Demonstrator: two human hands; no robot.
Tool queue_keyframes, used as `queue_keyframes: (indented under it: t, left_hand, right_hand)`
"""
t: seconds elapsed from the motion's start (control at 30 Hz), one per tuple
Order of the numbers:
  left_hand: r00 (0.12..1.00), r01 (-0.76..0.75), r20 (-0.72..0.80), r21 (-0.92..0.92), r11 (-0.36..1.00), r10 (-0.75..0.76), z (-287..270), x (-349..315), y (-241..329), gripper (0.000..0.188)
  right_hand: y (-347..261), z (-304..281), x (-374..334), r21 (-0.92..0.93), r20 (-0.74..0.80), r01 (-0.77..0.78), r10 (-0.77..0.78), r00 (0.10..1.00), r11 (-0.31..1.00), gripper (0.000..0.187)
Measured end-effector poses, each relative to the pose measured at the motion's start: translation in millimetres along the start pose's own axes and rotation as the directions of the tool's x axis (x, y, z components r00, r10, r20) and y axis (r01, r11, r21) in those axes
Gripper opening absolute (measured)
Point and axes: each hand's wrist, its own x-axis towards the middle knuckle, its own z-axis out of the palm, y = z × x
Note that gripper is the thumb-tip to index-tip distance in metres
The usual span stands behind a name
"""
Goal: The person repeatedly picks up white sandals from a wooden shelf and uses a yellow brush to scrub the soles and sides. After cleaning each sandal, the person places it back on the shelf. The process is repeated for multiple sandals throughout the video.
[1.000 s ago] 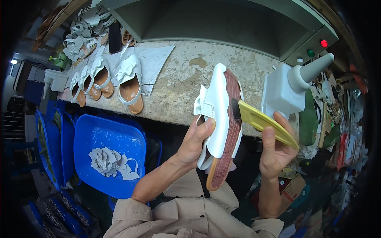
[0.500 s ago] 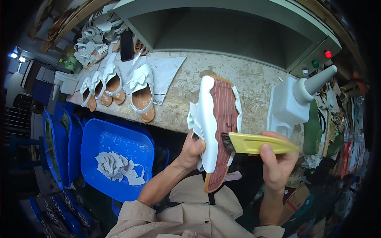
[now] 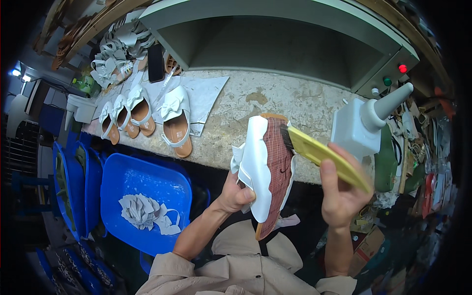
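Observation:
My left hand (image 3: 235, 195) is closed on the white upper of a sandal (image 3: 256, 169) with a bow, held up with its reddish-brown underside facing me. Pale lines run over that underside, and the white edges fold around its rim. In my right hand (image 3: 341, 196) is a yellow-handled brush (image 3: 327, 160), gripped by the handle. Its dark bristles touch the underside near the upper end. On the bench to the left stands a white bow sandal (image 3: 176, 120), with several more in a row beside it.
A white bottle with a long cone spout (image 3: 356, 125) stands at the bench's right. Behind is a grey box-shaped machine (image 3: 275, 44) with a lit red light. Below left, a blue basin (image 3: 145, 169) holds white cut pieces (image 3: 142, 211). A dark phone (image 3: 156, 63) lies at the back left.
The brush has moved from the lower part of the underside up toward its upper end, and its handle now slants more. The held sandal's top has dropped a little toward me.

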Motion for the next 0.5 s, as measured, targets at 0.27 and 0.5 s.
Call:
queue_keyframes:
  t: [0.27, 0.5]
  left_hand:
    - [0.992, -0.092, -0.079, 0.035, 0.995, 0.095, -15, -2, -16, 0.095]
    - [0.996, -0.047, -0.066, 0.08, 0.996, 0.052, -5, -5, -10, 0.098]
  right_hand:
    - [-20, -1, -33, -0.014, 0.053, 0.062, -0.061, 0.997, 0.998, 0.024]
    - [-29, 11, -15, 0.401, 0.011, -0.326, 0.351, 0.936, 0.856, 0.024]
